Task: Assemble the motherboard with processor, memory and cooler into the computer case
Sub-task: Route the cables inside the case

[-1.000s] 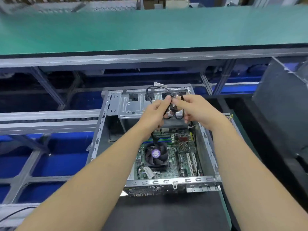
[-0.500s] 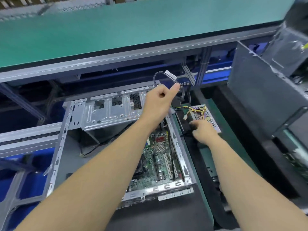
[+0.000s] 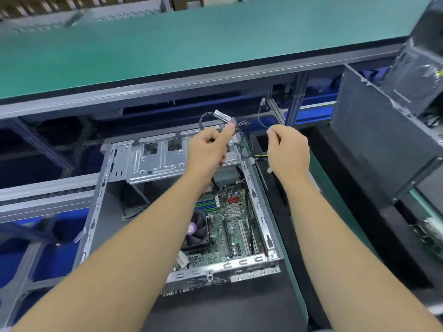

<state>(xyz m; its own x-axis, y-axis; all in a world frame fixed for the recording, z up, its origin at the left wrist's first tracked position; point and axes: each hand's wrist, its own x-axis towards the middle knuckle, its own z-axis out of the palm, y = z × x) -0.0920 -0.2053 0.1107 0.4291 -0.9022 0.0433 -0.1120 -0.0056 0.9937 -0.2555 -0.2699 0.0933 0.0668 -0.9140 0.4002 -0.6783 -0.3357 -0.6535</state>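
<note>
An open metal computer case lies flat in front of me. Inside it sits the green motherboard with a black cooler fan and memory slots. My left hand is raised over the case's drive cage and pinches a bundle of black cables with a white tag. My right hand is lifted just right of the case, fingers closed on a thin white tie or wire; what it is cannot be made out.
A green conveyor belt runs across the back above grey rails. A dark case panel and another grey case stand at the right. A black mat lies under the case, and yellow-black wires show beside my right hand.
My right hand has risen from the power supply at the right of the case and now pinches a thin white piece. My left hand keeps hold of the cable bundle.
</note>
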